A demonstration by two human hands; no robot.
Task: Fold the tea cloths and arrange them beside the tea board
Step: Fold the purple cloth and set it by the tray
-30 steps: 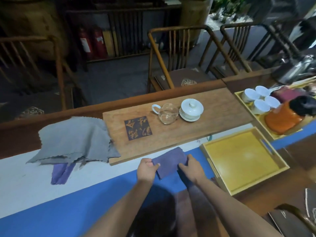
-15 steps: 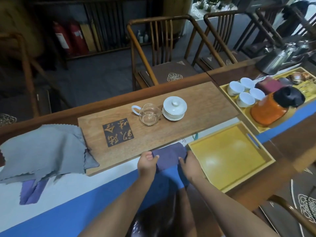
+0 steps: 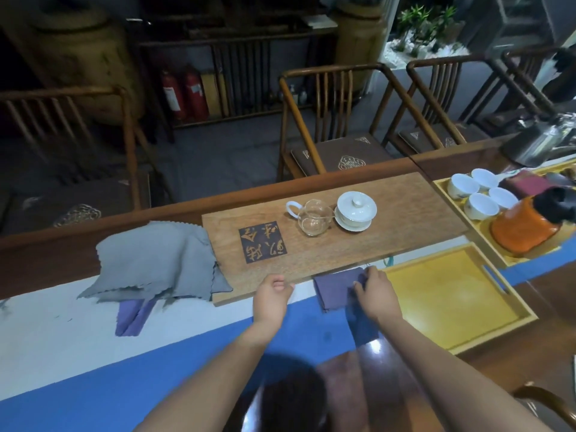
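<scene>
A folded purple tea cloth [image 3: 333,286] lies on the table against the near edge of the wooden tea board [image 3: 389,232]. My right hand [image 3: 375,291] rests on the cloth's right side, fingers pressing its edge. My left hand [image 3: 271,293] hovers to the left of the cloth, off it, fingers loosely curled and holding nothing. At the board's left end a rumpled grey cloth [image 3: 152,260] lies in a heap, overlapping the board's corner. Another purple cloth [image 3: 132,316] sticks out from under the grey one.
A glass pitcher [image 3: 311,215] and a white lidded cup [image 3: 355,210] stand on the board. An empty yellow tray [image 3: 452,294] sits right of my right hand. Behind it a second tray [image 3: 442,183] holds white cups and an orange pot [image 3: 523,232]. Wooden chairs line the far side.
My left hand has let go of the folded purple cloth and drawn away to the left. My right hand stays on the cloth. The camera has tilted up and shifted.
</scene>
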